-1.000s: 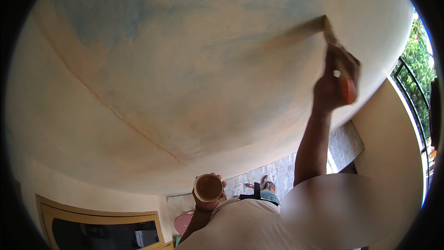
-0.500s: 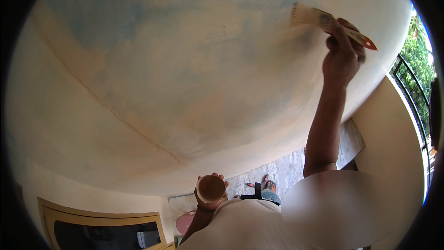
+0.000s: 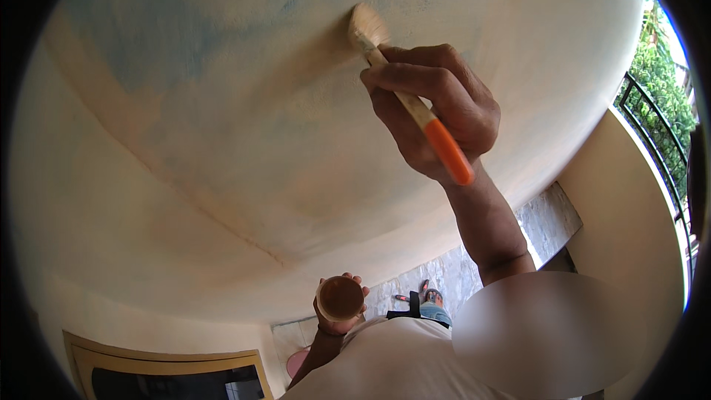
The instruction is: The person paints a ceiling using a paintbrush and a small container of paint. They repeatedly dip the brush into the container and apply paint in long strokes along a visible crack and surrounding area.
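My right hand (image 3: 444, 100) is raised and closed round the handle of a paintbrush (image 3: 444, 150) with an orange handle end. The brush's pale, fanned bristles meet the wall (image 3: 244, 141), which is cream with cloudy blue and peach patches. Low in front of my body, my left hand (image 3: 333, 324) wraps round a round, open-topped cup (image 3: 340, 298). The cup's inside looks brown; how much it holds is hard to tell.
A thin crack-like line (image 3: 185, 196) runs down the wall's left part. At lower left is a yellow-framed dark window (image 3: 170, 355). Grey marble-like flooring (image 3: 444, 274) lies below. On the right, a low wall (image 3: 622, 200) carries a black railing (image 3: 655, 115), with greenery beyond.
My right hand has swept the brush leftward across the wall and come closer to the camera, turning the handle toward lower right. My left hand has stayed nearly still with the cup.
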Demonstrator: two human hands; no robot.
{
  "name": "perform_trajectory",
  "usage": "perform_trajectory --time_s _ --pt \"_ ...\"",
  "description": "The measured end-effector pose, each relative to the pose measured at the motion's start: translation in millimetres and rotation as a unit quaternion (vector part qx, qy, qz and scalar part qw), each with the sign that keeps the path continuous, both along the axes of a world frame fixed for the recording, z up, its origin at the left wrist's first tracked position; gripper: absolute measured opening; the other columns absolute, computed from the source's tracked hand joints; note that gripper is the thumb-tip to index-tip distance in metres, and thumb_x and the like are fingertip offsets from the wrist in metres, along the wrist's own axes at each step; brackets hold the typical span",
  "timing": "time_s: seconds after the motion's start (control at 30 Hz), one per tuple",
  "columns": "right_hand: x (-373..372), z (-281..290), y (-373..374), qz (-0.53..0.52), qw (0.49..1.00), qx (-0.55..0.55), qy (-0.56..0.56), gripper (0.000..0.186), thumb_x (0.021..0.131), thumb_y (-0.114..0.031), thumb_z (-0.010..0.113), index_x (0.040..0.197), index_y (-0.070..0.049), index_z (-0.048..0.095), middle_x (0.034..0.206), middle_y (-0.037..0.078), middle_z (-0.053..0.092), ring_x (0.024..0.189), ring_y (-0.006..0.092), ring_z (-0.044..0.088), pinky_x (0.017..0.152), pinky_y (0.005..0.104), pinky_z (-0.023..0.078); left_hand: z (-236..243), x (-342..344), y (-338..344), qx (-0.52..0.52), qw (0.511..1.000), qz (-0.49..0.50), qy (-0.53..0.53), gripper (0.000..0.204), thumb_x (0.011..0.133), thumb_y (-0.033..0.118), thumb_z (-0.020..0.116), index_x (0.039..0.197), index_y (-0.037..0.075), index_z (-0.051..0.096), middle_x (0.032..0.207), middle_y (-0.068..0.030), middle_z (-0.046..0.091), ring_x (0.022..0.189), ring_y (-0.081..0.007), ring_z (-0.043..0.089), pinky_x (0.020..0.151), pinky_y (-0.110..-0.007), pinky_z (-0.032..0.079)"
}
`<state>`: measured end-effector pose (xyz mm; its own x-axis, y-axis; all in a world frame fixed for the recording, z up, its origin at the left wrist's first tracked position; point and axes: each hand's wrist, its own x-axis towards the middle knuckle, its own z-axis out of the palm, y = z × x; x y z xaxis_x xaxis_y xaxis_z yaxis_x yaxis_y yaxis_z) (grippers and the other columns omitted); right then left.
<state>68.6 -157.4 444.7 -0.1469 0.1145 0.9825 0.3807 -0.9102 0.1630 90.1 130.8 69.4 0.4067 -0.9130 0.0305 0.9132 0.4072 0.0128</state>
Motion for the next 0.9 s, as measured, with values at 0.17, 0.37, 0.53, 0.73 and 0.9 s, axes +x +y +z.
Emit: perform_trajectory --time_s 0.17,0.37,0.53,0.73,0.9 --pt "-9 7 -65 0.240 0.942 0.232 -0.024 0.005 0.090 0.000 0.074 0.095 0.000 0.076 0.102 0.009 0.075 0.075 0.0116 0.072 0.054 0.0224 0.055 -8 5 -5 -0.009 1.000 -0.006 -0.009 0.061 0.102 0.057 0.051 0.136 0.006 0.054 0.135 -0.0148 0.057 0.127 -0.0421 0.057 0.085 -0.058 0.060" --pt "-38 9 -123 0.053 0.938 0.315 -0.136 0.016 0.083 0.001 0.080 0.097 0.005 0.074 0.091 0.010 0.076 0.075 0.0159 0.073 0.060 0.0253 0.052 -35 -1 2 -0.015 0.999 0.029 0.016 0.063 0.101 0.057 0.053 0.140 0.006 0.054 0.139 -0.0154 0.056 0.131 -0.0426 0.054 0.087 -0.058 0.060" --pt "-12 5 -84 -0.136 0.980 0.081 -0.120 0.010 0.086 0.001 0.079 0.096 -0.003 0.077 0.094 0.006 0.076 0.079 0.0155 0.072 0.063 0.0260 0.057 -37 -2 1 -0.006 0.999 0.039 0.008 0.065 0.101 0.058 0.052 0.142 0.007 0.054 0.142 -0.0161 0.056 0.132 -0.0428 0.054 0.087 -0.058 0.060" --pt "30 -13 8 0.019 0.999 -0.041 -0.005 0.016 0.076 0.001 0.082 0.087 -0.009 0.077 0.093 0.007 0.072 0.083 0.0176 0.073 0.065 0.0274 0.060 -26 7 0 0.006 1.000 0.010 0.000 0.064 0.102 0.057 0.050 0.139 0.005 0.055 0.137 -0.0164 0.059 0.127 -0.0435 0.058 0.083 -0.058 0.061" --pt "20 -6 -26 0.236 0.952 0.195 0.019 0.005 0.088 0.002 0.077 0.084 -0.002 0.076 0.096 0.009 0.073 0.077 0.0123 0.071 0.067 0.0233 0.062 -21 3 -4 0.029 0.999 0.026 0.011 0.063 0.102 0.056 0.050 0.135 0.004 0.057 0.131 -0.0171 0.061 0.124 -0.0434 0.060 0.078 -0.057 0.062"
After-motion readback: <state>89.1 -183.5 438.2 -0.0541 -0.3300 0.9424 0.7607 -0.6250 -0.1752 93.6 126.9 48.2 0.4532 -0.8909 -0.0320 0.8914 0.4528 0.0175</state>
